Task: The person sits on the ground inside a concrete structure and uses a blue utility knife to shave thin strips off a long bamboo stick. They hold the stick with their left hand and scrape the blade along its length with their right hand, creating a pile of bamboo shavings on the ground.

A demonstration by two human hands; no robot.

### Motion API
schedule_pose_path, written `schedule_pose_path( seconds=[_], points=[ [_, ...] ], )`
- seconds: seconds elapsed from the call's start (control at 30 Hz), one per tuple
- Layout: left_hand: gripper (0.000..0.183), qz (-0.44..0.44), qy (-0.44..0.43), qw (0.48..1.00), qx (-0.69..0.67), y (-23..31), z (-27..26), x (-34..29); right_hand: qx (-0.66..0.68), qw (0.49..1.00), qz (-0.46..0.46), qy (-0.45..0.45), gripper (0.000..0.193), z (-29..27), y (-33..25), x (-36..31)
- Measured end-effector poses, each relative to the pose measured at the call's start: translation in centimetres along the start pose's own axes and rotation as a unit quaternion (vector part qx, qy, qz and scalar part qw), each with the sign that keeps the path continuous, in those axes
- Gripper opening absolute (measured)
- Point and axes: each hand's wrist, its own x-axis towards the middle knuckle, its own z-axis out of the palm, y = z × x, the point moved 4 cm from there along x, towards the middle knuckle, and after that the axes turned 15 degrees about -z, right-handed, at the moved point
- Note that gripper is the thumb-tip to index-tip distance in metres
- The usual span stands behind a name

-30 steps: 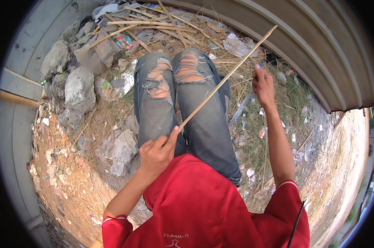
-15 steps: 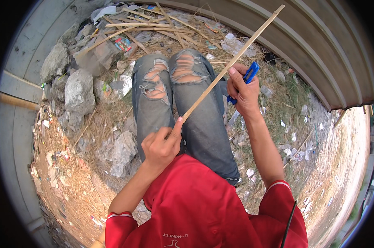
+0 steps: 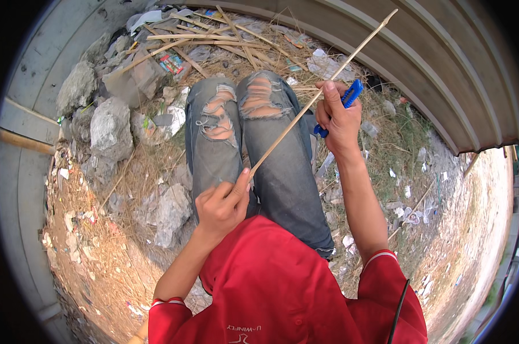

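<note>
A long, thin bamboo strip (image 3: 294, 122) slants across my thighs, its far end up at the right near the ribbed metal wall. My left hand (image 3: 224, 203) pinches the near end between thumb and fingers, just above the red shirt. Farther up, my right hand (image 3: 338, 117) closes around the strip with the thumb on top. The same hand also holds a blue utility knife (image 3: 351, 94) against its palm; the knife's other end pokes out below the fingers. Whether its blade is out I cannot tell.
Several bamboo strips (image 3: 213, 39) lie in a loose pile beyond my knees. Grey rocks (image 3: 111, 129) are heaped on the left beside a pale panel wall (image 3: 27, 189). A ribbed metal sheet (image 3: 443, 63) rises at the far right. Litter and dry grass cover the ground.
The bamboo strip has been turned about its length and now shows a narrower side. Both hands keep nearly the same places.
</note>
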Motion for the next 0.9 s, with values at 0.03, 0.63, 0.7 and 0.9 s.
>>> schedule_pose_path(
  seconds=[0.03,0.63,0.7,0.9],
  points=[
    [0.042,-0.022,-0.027,0.999,-0.022,0.1,-0.1,0.1,-0.015,1.0,0.006,-0.01,0.034,0.1,0.0,-0.1],
    [0.034,-0.174,-0.117,0.969,-0.13,-1.4,-0.6,2.4,-0.56,0.703,-0.111,-0.424,0.047,5.9,-2.0,-6.3],
    [0.034,-0.167,-0.109,0.972,-0.121,-1.7,-0.6,2.3,-0.568,0.7,-0.13,-0.413,0.048,5.9,-1.9,-5.6],
    [0.038,-0.137,-0.132,0.978,-0.08,-1.3,-2.1,4.1,-0.6,0.727,-0.123,-0.311,0.056,4.0,-1.5,0.5]
  ],
)
